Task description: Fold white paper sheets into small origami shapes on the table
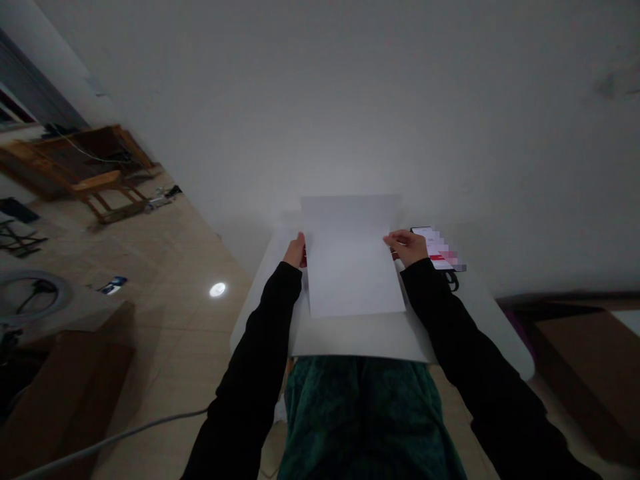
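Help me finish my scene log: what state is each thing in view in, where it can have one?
Sheet of paper: unfolded, blank on the visible side, held by its side edges.
Left hand: closed on the paper's left edge.
Right hand: pinching the paper's right edge.
Phone: screen lit, partly pixelated.
Wooden chair: upright, unoccupied.

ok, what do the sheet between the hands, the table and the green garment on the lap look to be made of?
Sheet: likely paper, matte white; thin, with straight edges.
Table: perhaps plastic or coated board, smooth and pale; rounded corner, no grain visible.
Green garment: soft fabric, possibly velvety; mottled light and dark patches. Fibre can't be told.
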`<action>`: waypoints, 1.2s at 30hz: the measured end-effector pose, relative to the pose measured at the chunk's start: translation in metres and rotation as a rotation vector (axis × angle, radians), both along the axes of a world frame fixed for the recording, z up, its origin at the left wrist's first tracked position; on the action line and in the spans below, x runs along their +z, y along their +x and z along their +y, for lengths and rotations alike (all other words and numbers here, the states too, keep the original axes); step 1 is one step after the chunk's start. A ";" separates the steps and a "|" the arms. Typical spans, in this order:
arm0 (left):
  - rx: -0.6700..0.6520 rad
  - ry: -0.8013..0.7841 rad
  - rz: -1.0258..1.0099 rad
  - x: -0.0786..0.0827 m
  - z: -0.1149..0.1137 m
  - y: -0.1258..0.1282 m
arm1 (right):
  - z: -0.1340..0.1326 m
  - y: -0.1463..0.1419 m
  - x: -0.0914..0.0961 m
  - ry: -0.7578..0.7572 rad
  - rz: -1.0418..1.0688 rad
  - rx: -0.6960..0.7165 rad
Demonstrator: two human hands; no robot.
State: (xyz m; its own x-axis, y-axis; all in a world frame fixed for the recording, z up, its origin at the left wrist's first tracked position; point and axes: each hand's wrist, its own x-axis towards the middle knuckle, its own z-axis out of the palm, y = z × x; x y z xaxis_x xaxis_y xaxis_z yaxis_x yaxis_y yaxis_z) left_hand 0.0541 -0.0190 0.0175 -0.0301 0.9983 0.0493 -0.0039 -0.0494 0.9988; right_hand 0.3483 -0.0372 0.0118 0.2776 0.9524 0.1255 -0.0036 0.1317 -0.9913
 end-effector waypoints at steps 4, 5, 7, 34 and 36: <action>-0.110 0.040 0.114 -0.002 -0.007 0.003 | 0.003 0.004 -0.004 -0.036 0.033 0.021; -0.126 0.052 0.114 -0.003 -0.008 0.004 | 0.003 0.005 -0.004 -0.039 0.045 0.023; -0.145 0.049 0.096 -0.006 -0.008 0.005 | 0.002 0.004 -0.002 -0.039 0.069 0.014; -0.255 -0.008 0.047 -0.012 -0.003 0.005 | -0.008 0.018 0.006 0.383 -0.103 0.355; -0.331 -0.024 0.105 -0.011 -0.004 0.004 | -0.006 0.015 0.005 0.361 -0.039 0.276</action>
State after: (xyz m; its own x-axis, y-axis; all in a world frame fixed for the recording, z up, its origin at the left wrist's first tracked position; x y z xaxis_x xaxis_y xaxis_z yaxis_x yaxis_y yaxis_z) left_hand 0.0586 -0.0229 0.0061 0.2999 0.9539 0.0111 0.0869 -0.0389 0.9955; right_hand 0.3631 -0.0432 0.0168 0.0078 0.8835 0.4684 -0.0512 0.4682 -0.8821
